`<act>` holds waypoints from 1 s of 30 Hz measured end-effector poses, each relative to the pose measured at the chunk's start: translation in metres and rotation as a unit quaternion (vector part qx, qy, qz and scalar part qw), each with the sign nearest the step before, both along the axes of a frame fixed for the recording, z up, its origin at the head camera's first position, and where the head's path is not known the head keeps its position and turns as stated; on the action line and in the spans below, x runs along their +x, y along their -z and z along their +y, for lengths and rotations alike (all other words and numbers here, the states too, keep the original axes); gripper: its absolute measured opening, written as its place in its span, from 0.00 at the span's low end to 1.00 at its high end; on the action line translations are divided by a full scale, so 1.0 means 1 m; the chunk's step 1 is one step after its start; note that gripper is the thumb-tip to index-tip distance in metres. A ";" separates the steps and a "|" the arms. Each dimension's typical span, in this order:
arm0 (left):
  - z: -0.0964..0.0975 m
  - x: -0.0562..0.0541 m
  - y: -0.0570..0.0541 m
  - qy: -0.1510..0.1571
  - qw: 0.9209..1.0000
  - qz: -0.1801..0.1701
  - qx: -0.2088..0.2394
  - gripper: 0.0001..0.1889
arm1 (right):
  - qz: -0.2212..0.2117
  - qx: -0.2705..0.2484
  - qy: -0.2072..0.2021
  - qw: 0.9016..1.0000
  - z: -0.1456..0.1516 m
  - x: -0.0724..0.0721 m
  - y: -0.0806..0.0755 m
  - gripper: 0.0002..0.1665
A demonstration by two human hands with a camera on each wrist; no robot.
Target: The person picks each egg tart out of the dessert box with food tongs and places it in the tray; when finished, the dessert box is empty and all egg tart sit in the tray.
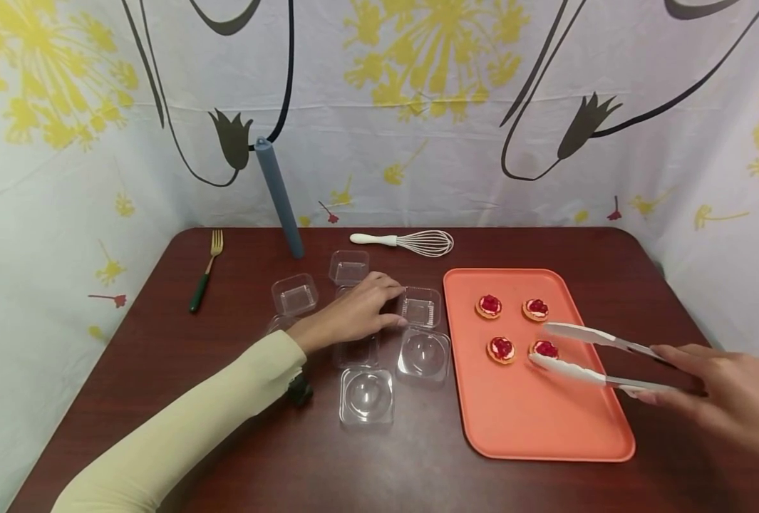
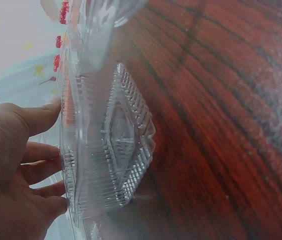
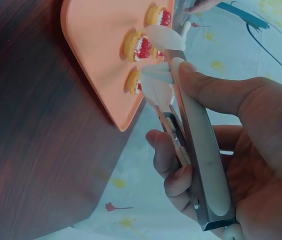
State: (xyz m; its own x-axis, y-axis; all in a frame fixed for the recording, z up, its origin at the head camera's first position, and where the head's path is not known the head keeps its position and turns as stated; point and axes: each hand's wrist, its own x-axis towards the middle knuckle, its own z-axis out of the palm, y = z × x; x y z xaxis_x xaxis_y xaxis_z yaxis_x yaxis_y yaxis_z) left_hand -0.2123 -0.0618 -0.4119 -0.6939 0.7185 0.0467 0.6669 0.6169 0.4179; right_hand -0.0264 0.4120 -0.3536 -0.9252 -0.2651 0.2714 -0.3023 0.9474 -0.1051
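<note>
My left hand [image 1: 360, 313] reaches over the clear plastic containers, its fingertips and thumb touching the rim of one open container [image 1: 420, 311]. In the left wrist view, that container's ribbed wall [image 2: 116, 150] stands beside the relaxed fingers. My right hand [image 1: 719, 388] grips a pair of tongs [image 3: 201, 145] with pale tips. The tongs' arms are spread, and their tips lie on either side of the near right berry tart [image 1: 544, 349] in the head view. Three other tarts, including the near left tart [image 1: 501, 350], sit on the orange tray [image 1: 533, 420].
Domed lids [image 1: 366, 396] and several clear containers [image 1: 294, 294] lie left of the tray. At the back are a whisk [image 1: 417, 243] and a blue rod [image 1: 279, 198] leaning up. A green-handled fork [image 1: 206, 274] lies far left. Patterned cloth [image 1: 405, 114] hangs behind.
</note>
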 end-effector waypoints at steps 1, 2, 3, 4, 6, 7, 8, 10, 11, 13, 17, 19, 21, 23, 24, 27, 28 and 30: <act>0.000 0.000 0.000 0.000 1.000 0.001 0.001 0.36 | 0.010 -0.006 0.000 1.000 0.000 -0.001 0.000 0.40; 0.000 0.000 0.000 0.000 1.000 0.002 0.001 0.36 | 0.016 -0.013 0.001 1.000 0.000 -0.001 -0.001 0.40; 0.000 0.000 0.000 0.000 1.000 0.003 0.002 0.36 | 0.017 -0.015 0.005 1.000 0.000 -0.001 -0.001 0.40; 0.000 0.000 0.001 0.000 1.000 0.004 0.003 0.36 | 0.019 -0.020 0.008 1.000 -0.001 -0.002 -0.002 0.39; 0.000 0.000 0.001 -0.001 1.000 0.005 0.003 0.35 | 0.014 -0.037 0.017 0.999 -0.005 -0.002 -0.002 0.37; 0.000 0.000 0.001 -0.002 1.000 0.006 0.003 0.35 | 0.010 -0.046 0.024 0.999 -0.007 -0.002 -0.002 0.34; 0.000 0.000 0.001 -0.002 1.000 0.005 0.003 0.35 | 0.002 -0.058 0.030 0.998 -0.009 -0.002 -0.003 0.31; 0.000 0.001 0.000 -0.003 1.000 0.005 0.003 0.35 | -0.009 -0.084 0.041 0.996 -0.013 -0.003 -0.003 0.24; 0.000 0.001 0.001 -0.003 1.000 0.006 0.003 0.35 | -0.015 -0.094 0.048 0.994 -0.015 -0.004 -0.003 0.22; 0.001 0.001 0.001 -0.003 1.000 0.005 0.003 0.34 | -0.024 -0.114 0.061 0.991 -0.018 -0.006 -0.003 0.20; 0.002 0.002 0.001 -0.003 1.000 0.006 0.001 0.34 | -0.021 -0.146 0.073 0.986 -0.021 -0.011 0.000 0.18; 0.001 0.002 0.001 -0.003 1.000 0.007 0.001 0.34 | -0.016 -0.157 0.076 0.984 -0.022 -0.013 0.003 0.17; 0.001 0.002 0.001 -0.003 1.000 0.007 0.002 0.34 | -0.010 -0.162 0.081 0.983 -0.022 -0.016 0.005 0.17; 0.000 0.002 0.002 -0.002 1.000 0.004 0.007 0.34 | -0.011 -0.162 0.092 0.982 -0.022 -0.020 0.007 0.17; 0.000 0.002 0.002 -0.001 1.000 0.004 0.010 0.35 | -0.011 -0.161 0.097 0.982 -0.022 -0.021 0.008 0.19; -0.002 -0.003 0.012 0.000 1.000 0.006 0.017 0.37 | -0.014 -0.164 0.113 0.980 -0.021 -0.025 0.012 0.27; -0.003 -0.003 0.011 0.000 1.000 0.005 0.020 0.37 | -0.014 -0.166 0.116 0.979 -0.021 -0.027 0.013 0.29; -0.004 -0.002 0.010 -0.003 1.000 0.007 0.021 0.38 | -0.013 -0.173 0.120 0.977 -0.019 -0.030 0.015 0.29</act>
